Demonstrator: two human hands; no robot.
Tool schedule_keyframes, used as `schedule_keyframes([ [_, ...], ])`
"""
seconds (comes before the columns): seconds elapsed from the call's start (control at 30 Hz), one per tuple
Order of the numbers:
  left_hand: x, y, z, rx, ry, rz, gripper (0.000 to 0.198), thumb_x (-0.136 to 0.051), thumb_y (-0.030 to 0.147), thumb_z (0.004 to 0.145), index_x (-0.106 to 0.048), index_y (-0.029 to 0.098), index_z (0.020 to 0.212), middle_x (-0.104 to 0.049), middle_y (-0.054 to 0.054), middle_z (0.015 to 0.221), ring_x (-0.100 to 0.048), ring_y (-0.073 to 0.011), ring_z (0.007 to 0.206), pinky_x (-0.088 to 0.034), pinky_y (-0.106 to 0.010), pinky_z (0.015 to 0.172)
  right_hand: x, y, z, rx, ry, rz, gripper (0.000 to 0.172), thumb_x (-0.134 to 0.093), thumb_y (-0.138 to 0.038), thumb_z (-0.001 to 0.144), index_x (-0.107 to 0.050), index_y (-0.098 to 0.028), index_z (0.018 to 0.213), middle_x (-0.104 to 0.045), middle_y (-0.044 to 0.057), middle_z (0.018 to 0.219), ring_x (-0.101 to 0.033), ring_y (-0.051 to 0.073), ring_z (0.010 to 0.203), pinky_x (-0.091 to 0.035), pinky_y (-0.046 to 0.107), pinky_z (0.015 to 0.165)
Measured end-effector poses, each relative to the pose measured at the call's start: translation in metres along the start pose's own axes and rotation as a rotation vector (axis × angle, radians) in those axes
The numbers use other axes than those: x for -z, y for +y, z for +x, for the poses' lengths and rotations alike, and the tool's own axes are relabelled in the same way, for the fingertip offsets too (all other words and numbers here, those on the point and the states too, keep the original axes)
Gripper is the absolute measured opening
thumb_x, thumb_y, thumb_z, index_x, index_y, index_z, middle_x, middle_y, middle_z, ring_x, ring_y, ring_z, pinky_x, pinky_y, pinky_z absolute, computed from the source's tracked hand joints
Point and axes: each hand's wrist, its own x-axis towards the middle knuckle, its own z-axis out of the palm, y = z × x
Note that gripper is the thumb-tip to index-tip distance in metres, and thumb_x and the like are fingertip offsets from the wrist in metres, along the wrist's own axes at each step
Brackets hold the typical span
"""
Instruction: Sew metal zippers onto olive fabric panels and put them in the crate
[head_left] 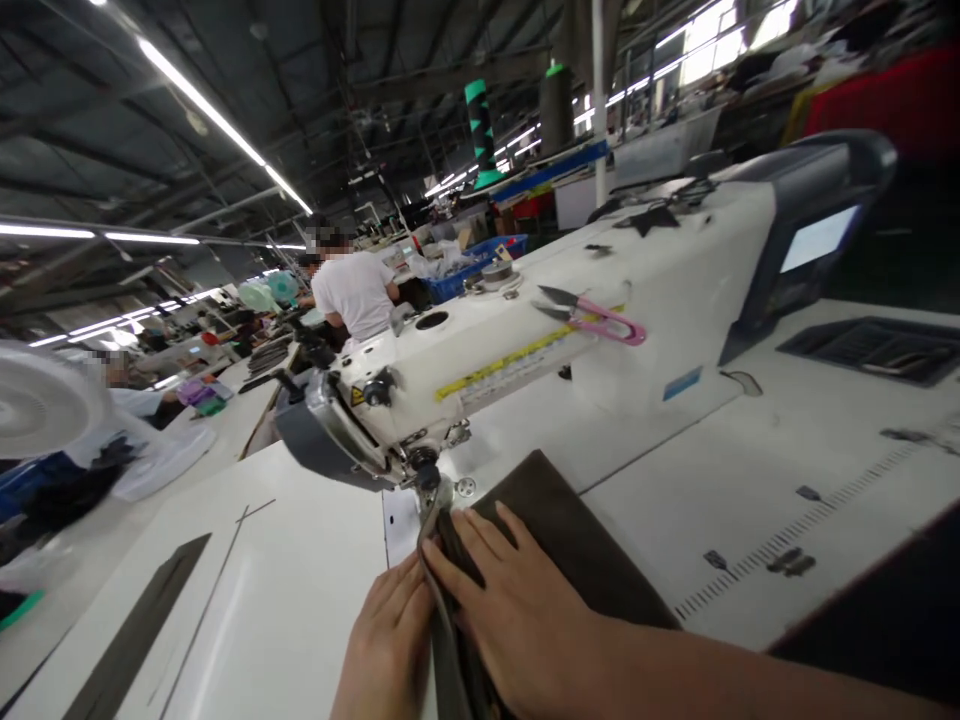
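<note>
A white industrial sewing machine (570,310) stands on a white table (750,480). A dark brown piece of fabric (570,535) lies under its needle area (431,478). My right hand (517,610) lies flat on the fabric, fingers stretched toward the needle. My left hand (386,645) rests to the left of the seam, fingers pressed along a grey-brown strip (442,640) that runs from the presser foot back between my hands.
Pink-handled thread snips (600,318) lie on top of the machine arm. A dark fabric strip (135,640) lies at the table's left. The machine's control screen (817,238) is at right. A white fan (37,400) and seated workers, one in a white shirt (352,290), are behind.
</note>
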Motion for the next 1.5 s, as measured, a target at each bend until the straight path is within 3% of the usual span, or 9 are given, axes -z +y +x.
schedule_keyframes([
  [0.37,0.013,-0.001,0.002,0.002,-0.14,0.019,0.044,-0.041,0.02,0.086,-0.04,0.019,0.13,-0.06,-0.011,0.116,-0.057,-0.0272,0.105,-0.054,-0.038,0.081,-0.005,0.005,0.001,-0.014,0.065,0.041,0.05,-0.031,-0.036,0.092,-0.029,-0.016,0.138,-0.031,0.021,0.14,-0.026,0.033,0.129,-0.017,0.056,0.103],
  [0.6,0.009,0.002,0.005,-0.034,-0.119,0.076,0.038,-0.036,0.01,0.082,-0.05,0.014,0.117,-0.058,-0.013,0.118,-0.058,-0.025,0.103,-0.053,-0.037,0.08,0.004,0.007,-0.001,0.031,-0.023,-0.032,0.056,-0.04,-0.028,0.085,-0.035,0.002,0.132,-0.032,0.023,0.138,-0.026,0.031,0.13,-0.015,0.05,0.107],
  [0.73,0.011,0.013,0.008,0.078,-0.15,0.016,0.038,-0.036,0.01,0.086,-0.05,0.016,0.121,-0.058,-0.011,0.118,-0.056,-0.0223,0.107,-0.051,-0.036,0.087,0.003,0.008,-0.005,0.086,-0.043,-0.095,0.052,-0.039,-0.026,0.086,-0.039,0.0,0.131,-0.032,0.022,0.139,-0.022,0.029,0.131,-0.014,0.05,0.108],
  [0.83,0.013,0.022,0.009,0.163,-0.106,-0.008,0.034,-0.037,0.011,0.088,-0.055,0.02,0.116,-0.057,-0.011,0.119,-0.055,-0.0219,0.107,-0.05,-0.037,0.087,0.0,0.009,-0.008,0.107,-0.018,-0.126,0.048,-0.038,-0.02,0.086,-0.041,-0.004,0.131,-0.034,0.019,0.138,-0.022,0.028,0.132,-0.017,0.05,0.107],
  [1.03,0.007,0.028,0.006,0.237,-0.11,0.031,0.033,-0.04,0.007,0.086,-0.059,0.018,0.111,-0.057,-0.012,0.119,-0.056,-0.024,0.105,-0.052,-0.04,0.085,-0.004,0.009,-0.008,0.117,-0.028,-0.182,0.048,-0.036,-0.016,0.086,-0.039,-0.011,0.133,-0.036,0.015,0.138,-0.025,0.026,0.131,-0.023,0.049,0.106],
  [1.27,0.001,0.029,0.011,0.205,-0.16,0.093,0.029,-0.042,0.004,0.085,-0.058,0.009,0.108,-0.057,-0.018,0.117,-0.057,-0.0266,0.103,-0.052,-0.039,0.081,-0.001,0.008,-0.005,0.098,-0.082,-0.196,0.046,-0.036,-0.018,0.087,-0.04,-0.014,0.133,-0.032,0.013,0.14,-0.024,0.025,0.131,-0.024,0.049,0.106],
  [1.5,-0.006,0.013,0.022,0.215,-0.157,0.061,0.026,-0.045,0.004,0.084,-0.057,0.008,0.107,-0.056,-0.019,0.116,-0.057,-0.027,0.103,-0.05,-0.04,0.084,-0.005,0.018,0.014,0.123,-0.081,-0.247,0.049,-0.038,-0.015,0.085,-0.04,-0.014,0.133,-0.033,0.012,0.139,-0.027,0.026,0.13,-0.029,0.049,0.104],
])
